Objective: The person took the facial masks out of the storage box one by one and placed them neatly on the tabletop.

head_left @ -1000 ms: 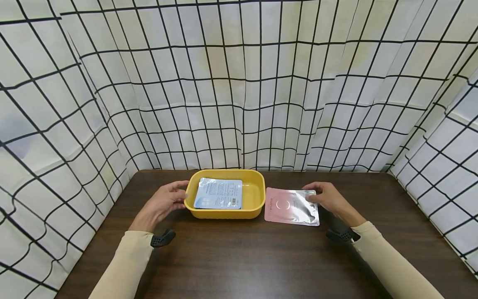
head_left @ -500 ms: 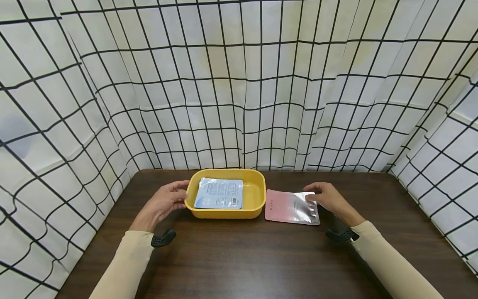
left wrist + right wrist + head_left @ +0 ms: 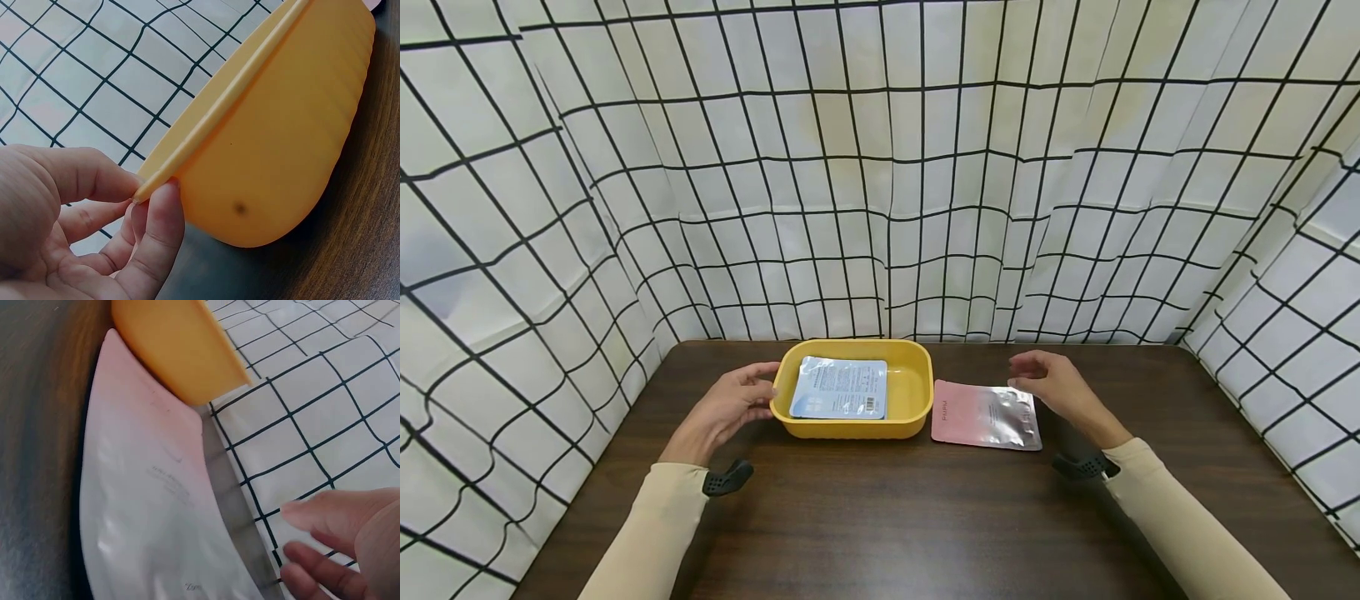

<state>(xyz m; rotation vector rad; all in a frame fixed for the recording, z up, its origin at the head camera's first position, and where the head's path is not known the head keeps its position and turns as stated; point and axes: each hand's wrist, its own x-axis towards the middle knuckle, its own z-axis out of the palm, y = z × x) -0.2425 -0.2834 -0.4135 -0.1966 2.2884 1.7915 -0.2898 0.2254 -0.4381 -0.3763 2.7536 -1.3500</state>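
A yellow plastic tub [image 3: 912,392] stands near the back of the table, with a light blue foil sachet [image 3: 841,388] lying flat inside on its left. My left hand [image 3: 724,410] pinches the tub's left rim between thumb and fingers, as the left wrist view shows. Just right of the tub a pink-and-silver foil sachet [image 3: 981,415] rests on the table. My right hand [image 3: 1058,390] hovers by that sachet's far right corner with loosely bent fingers. In the right wrist view a gap shows between these fingers [image 3: 312,515] and the sachet.
Dark brown wooden table [image 3: 880,517] lies under everything, its back edge close behind the tub. A white curtain [image 3: 880,208] with black grid lines surrounds the table at the back and both sides.
My right hand has let go of the pink-and-silver sachet and lifted slightly off it. The sachet lies flatter than a second ago. My left hand and the tub stay where they were.
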